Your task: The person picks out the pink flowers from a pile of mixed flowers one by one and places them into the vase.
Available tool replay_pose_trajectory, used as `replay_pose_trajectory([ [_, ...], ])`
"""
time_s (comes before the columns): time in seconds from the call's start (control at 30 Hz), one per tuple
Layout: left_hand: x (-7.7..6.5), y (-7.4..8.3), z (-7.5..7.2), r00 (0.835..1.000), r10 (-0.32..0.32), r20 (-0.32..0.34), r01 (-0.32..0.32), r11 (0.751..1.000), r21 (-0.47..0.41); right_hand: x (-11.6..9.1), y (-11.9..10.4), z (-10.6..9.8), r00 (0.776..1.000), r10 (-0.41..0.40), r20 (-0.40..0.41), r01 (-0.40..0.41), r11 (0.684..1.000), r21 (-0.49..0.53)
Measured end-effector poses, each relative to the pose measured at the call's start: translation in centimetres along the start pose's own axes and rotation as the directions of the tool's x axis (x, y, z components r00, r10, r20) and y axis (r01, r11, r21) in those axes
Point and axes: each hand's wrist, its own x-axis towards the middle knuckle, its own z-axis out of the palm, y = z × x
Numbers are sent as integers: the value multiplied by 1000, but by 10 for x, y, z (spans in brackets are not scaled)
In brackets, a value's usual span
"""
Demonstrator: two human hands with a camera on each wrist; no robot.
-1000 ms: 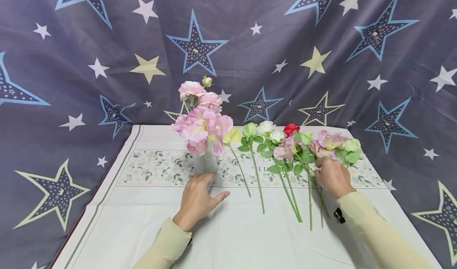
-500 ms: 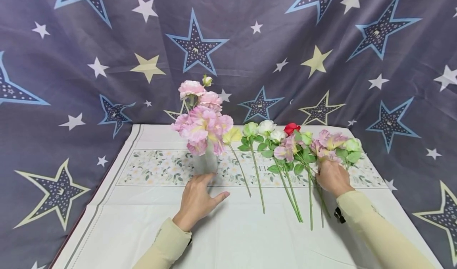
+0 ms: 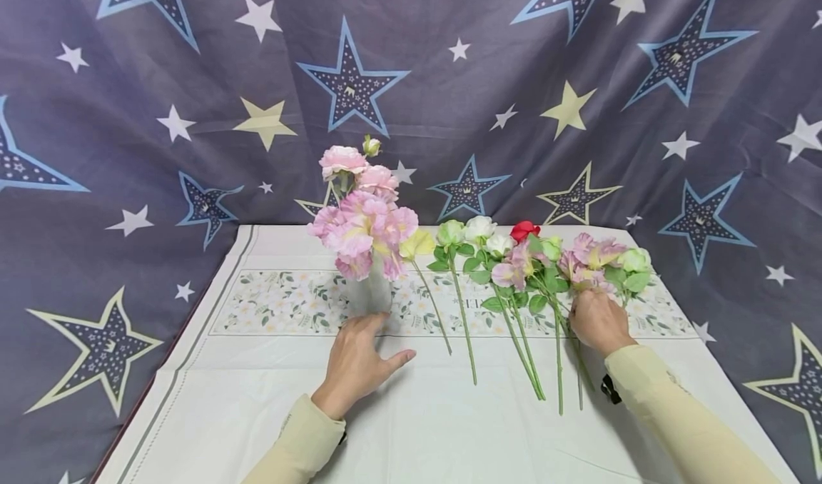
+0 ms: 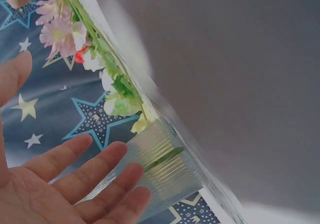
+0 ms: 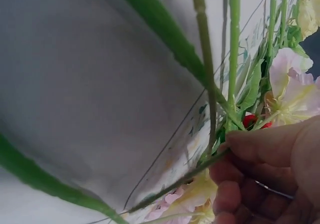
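Observation:
Beside the base of a clear ribbed vase, my left hand has its fingers extended and thumb spread. In the left wrist view its fingers overlap the vase; whether they touch it cannot be told. Pink flowers stand in the vase, and a green stem shows through its wall. At the right, my right hand pinches a thin flower stem between thumb and fingers, close below pink-purple blooms. Which bloom that stem carries is hidden by the hand.
Between the hands lie a yellow flower, a pale green rose, white roses and a red rose, stems toward me. A light green rose lies far right. Star-patterned cloth hangs behind the white table.
My right hand has shifted very slightly, its fingers tucking closer under the pink-purple blooms. The left hand and the vase stay practically where they were.

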Motion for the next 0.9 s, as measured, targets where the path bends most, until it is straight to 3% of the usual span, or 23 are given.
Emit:
replay_pose_trajectory([
  [0.3, -2, 2, 3, 999, -22, 49, 21, 1000, 23, -4, -5, -1, 985, -102, -137, 110, 992, 55],
  [0.63, -1, 6, 1, 999, -17, 49, 16, 999, 33, -9, -20, -3, 966, -114, -231, 144, 982, 120],
  [0.9, -1, 9, -2, 999, -11, 43, 10, 999, 32, -12, -38, -11, 962, -99, -253, 149, 971, 187],
])
